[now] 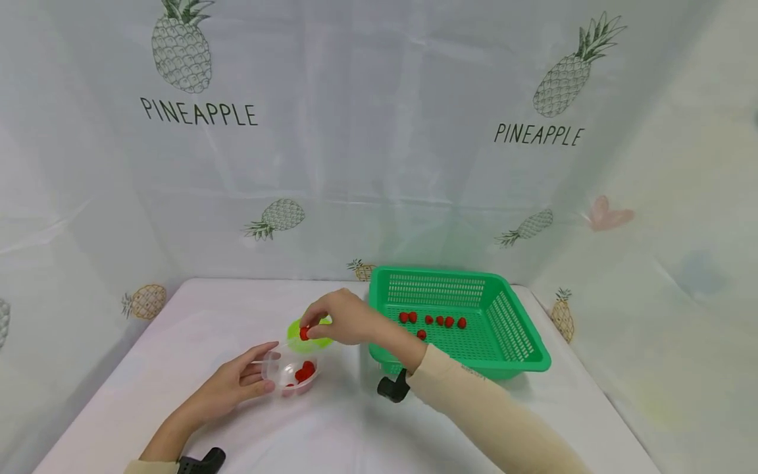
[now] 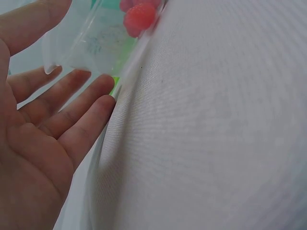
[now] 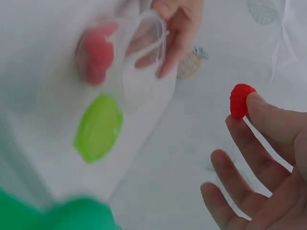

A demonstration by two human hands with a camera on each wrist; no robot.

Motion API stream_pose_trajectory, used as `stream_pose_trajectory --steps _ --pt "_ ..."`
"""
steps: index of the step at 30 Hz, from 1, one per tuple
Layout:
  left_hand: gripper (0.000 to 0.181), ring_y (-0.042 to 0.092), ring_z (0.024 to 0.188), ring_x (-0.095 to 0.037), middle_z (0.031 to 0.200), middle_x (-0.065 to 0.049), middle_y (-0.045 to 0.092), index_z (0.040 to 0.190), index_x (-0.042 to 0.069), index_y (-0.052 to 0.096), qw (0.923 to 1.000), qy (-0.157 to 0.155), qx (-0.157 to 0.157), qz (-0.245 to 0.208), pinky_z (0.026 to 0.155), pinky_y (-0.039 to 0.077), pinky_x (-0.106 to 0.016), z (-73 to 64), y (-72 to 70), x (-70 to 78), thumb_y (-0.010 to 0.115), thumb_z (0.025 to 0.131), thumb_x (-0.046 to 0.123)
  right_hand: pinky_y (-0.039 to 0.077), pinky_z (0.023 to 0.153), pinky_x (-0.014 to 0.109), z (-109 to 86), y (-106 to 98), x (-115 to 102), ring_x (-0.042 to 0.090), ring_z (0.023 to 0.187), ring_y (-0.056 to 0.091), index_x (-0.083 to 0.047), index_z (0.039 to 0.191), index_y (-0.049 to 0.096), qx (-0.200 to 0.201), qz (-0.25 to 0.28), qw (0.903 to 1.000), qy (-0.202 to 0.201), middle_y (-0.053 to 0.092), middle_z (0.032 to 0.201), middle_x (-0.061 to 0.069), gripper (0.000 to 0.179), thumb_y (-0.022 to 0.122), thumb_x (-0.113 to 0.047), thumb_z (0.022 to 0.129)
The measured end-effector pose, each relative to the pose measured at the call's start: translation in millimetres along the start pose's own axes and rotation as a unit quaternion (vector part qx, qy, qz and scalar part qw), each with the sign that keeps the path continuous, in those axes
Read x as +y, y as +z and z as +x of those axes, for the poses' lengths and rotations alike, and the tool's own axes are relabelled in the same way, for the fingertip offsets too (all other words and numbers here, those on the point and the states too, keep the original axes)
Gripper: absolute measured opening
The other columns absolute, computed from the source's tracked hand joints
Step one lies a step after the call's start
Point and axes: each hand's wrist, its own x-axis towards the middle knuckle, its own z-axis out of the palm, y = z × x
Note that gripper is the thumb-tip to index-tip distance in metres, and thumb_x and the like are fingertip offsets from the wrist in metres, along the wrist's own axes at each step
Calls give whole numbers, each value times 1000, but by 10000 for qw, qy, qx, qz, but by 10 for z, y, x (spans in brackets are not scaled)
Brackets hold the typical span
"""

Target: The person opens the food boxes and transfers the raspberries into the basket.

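Note:
Between the thumb and forefinger of my right hand (image 1: 343,317) is a red raspberry (image 3: 238,101), held above the table near a lime-green lid (image 3: 100,128). My left hand (image 1: 237,380) holds the left side of a clear plastic container (image 1: 274,368), its thumb and fingertips on either side of the wall. Several raspberries (image 1: 304,372) lie in the container, toward its right side. The lid lies flat just behind the container, partly covered by my right hand in the head view. In the left wrist view, the container's far part is cut off.
A green plastic basket (image 1: 535,361) stands at the right of the white table (image 1: 225,303), with several raspberries (image 1: 449,322) spread on its floor. My right forearm crosses its front left corner. A pineapple-print sheet (image 1: 379,164) hangs behind and beside the table.

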Motion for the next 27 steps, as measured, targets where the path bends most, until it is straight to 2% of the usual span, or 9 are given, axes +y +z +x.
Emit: stream_pose_trajectory --steps 2,6,12,19,24,27 --pt "83 59 137 -43 159 -28 47 164 10 36 10000 7 36 5 102 57 -26 -4 4 -2 81 97 25 57 88 22 -76 -168 38 5 100 68 -15 116 81 -48 63 10000 9 79 105 -7 16 76 -16 101" --pt "82 59 136 -44 158 -29 46 164 7 36 9998 185 35 1 103 57 -29 -6 3 -9 81 96 22 57 88 24 -242 -444 257 4 99 69 -15 116 80 -71 160 9998 -24 79 103 -9 16 74 -14 102" --pt "83 59 136 -43 159 -29 45 163 8 37 9999 158 45 23 103 57 -30 -8 15 -4 82 96 23 59 88 29 -517 -734 617 6 99 70 -17 116 79 1 270 9992 290 77 104 -10 15 71 -15 103" --pt "83 60 136 -39 160 -25 47 164 11 36 9999 65 43 86 101 54 -18 -14 16 -4 81 96 27 60 97 38 -780 -960 1056 17 111 72 -13 122 77 -46 337 9961 813 76 117 -3 19 70 -17 105" --pt "82 59 136 -43 160 -28 45 164 8 35 9998 218 -23 44 103 56 -24 -18 12 3 80 97 25 60 99 41 -935 -1050 1385 23 114 72 -9 122 76 99 375 9952 901 76 119 3 19 69 -13 105" --pt "83 58 137 -43 161 -28 44 164 8 35 9997 222 -43 -11 102 56 -22 -18 10 2 80 97 24 60 98 42 -1005 -1063 1558 24 112 73 -8 121 76 145 322 9955 884 77 117 4 18 70 -11 104"
